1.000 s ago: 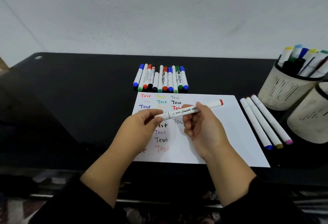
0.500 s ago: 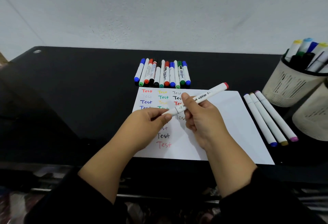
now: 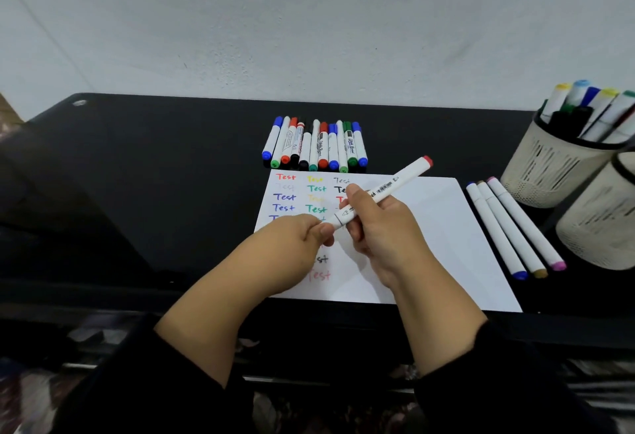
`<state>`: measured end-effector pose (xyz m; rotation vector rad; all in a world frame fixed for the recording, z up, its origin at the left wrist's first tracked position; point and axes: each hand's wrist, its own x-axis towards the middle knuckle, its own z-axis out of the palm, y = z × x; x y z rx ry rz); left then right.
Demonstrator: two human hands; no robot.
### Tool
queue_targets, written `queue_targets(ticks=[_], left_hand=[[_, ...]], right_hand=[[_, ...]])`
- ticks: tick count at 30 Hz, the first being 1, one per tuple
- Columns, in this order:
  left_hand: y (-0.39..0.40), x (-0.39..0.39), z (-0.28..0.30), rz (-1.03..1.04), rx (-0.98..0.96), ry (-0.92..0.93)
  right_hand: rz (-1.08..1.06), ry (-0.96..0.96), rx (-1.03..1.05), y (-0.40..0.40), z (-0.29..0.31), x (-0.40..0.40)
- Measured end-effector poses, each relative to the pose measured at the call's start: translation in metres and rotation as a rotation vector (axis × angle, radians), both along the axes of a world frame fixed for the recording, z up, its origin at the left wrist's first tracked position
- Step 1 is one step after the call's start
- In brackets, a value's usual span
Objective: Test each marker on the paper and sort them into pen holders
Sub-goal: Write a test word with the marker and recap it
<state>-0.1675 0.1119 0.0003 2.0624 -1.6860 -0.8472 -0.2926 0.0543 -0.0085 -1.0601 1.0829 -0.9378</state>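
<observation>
- I see my right hand (image 3: 381, 227) gripping a white marker (image 3: 388, 191) around its lower barrel, fingers curled round it, above the paper (image 3: 429, 227).
- The marker slants up and to the right, its red-capped end (image 3: 427, 160) highest, past the paper's far edge.
- My left hand (image 3: 302, 237) pinches the marker's near end between thumb and fingers; I cannot tell whether what it pinches is a cap or the bare tip, since the fingers cover it.
- The paper lies flat on the black table (image 3: 154, 175), with "Test" written on its left part in columns of red, yellow, green, blue, black and faint grey; my hands hide some of the words.
- Just beyond the paper's far edge, a row of short whiteboard markers (image 3: 314, 146) lies side by side, touching, with blue, green, red and black caps.
- Just right of the paper, three long white markers (image 3: 508, 227) lie parallel, their near ends blue, ochre and pink.
- At the right edge stand two cream mesh pen holders: the farther pen holder (image 3: 546, 169) is filled with upright markers showing yellow, light blue, dark blue, green and black tops.
- The nearer pen holder (image 3: 598, 227) is cut off by the frame, so I cannot tell what it contains.
- Dark sleeves (image 3: 481, 382) cover both my forearms near the bottom of the view.
</observation>
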Motion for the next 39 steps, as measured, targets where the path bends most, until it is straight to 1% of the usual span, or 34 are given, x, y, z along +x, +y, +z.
queue_targets(ticks=[1, 3, 5, 7, 11, 17, 24, 31, 39], left_hand=[[0.002, 0.003, 0.001, -0.005, 0.004, 0.011], [0.009, 0.011, 0.003, 0.028, -0.005, 0.102], [0.017, 0.022, 0.005, 0.092, -0.052, 0.161], [0.016, 0.029, 0.005, 0.122, -0.077, 0.13], [0.005, 0.026, -0.004, 0.166, -0.05, 0.005], [-0.004, 0.016, -0.008, 0.212, -0.171, 0.009], [-0.013, 0.015, -0.016, 0.209, -0.19, 0.001], [-0.013, 0.018, -0.021, 0.198, -0.211, 0.003], [-0.011, 0.021, -0.019, 0.186, -0.222, 0.0]], right_hand=[[-0.054, -0.047, 0.011, -0.004, 0.002, -0.003], [-0.189, -0.169, 0.045, -0.018, 0.007, -0.018], [-0.23, -0.186, 0.039, -0.027, 0.011, -0.033], [-0.206, -0.137, 0.023, -0.027, 0.009, -0.039], [-0.148, -0.066, 0.008, -0.02, 0.003, -0.032], [-0.108, 0.107, -0.054, -0.014, -0.004, -0.026], [-0.151, 0.369, -0.277, -0.015, -0.018, -0.024], [-0.089, 0.389, -0.361, -0.011, -0.027, -0.016], [-0.042, 0.407, -0.388, -0.01, -0.031, -0.015]])
